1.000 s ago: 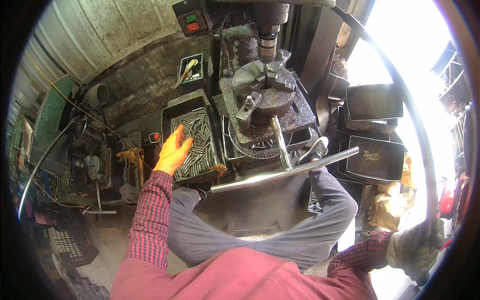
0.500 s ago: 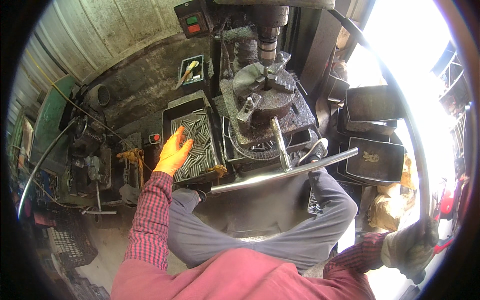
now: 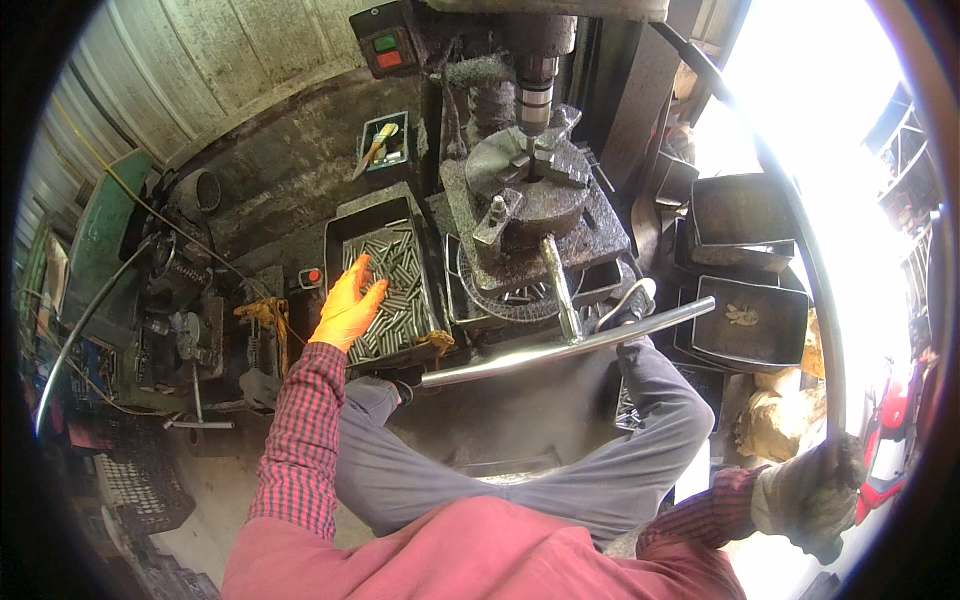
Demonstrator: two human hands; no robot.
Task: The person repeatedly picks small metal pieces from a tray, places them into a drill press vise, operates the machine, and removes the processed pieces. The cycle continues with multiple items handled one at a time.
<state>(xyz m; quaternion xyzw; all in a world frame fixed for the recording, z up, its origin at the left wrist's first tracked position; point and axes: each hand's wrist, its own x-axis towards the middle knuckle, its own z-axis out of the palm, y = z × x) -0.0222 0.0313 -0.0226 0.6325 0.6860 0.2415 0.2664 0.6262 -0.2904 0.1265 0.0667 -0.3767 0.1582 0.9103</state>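
Observation:
My left hand (image 3: pixel 349 304), in an orange glove, rests over the near left part of a metal tray (image 3: pixel 338 215) of short metal pins (image 3: pixel 392 290). Its fingers are apart and no pin shows in them. Far to the right, my right hand (image 3: pixel 808 500) in a pale, dirty work glove is wrapped round the end of a long curved lever (image 3: pixel 822 290). That lever runs up to the drill press head. Below the drill chuck (image 3: pixel 535 95), a round jaw chuck (image 3: pixel 530 185) is clamped on the machine table; metal chips surround it.
A bright metal bar (image 3: pixel 570 352) crosses above my knees, meeting the jaw chuck's handle (image 3: pixel 560 290). A small box with a brush (image 3: pixel 378 143) stands behind the tray. Black bins (image 3: pixel 750 320) are stacked at right. A green-and-red switch box (image 3: pixel 386 50) hangs at the back.
My right hand has shifted slightly left, and the lever has swung inward with it. The left hand stays in place over the tray.

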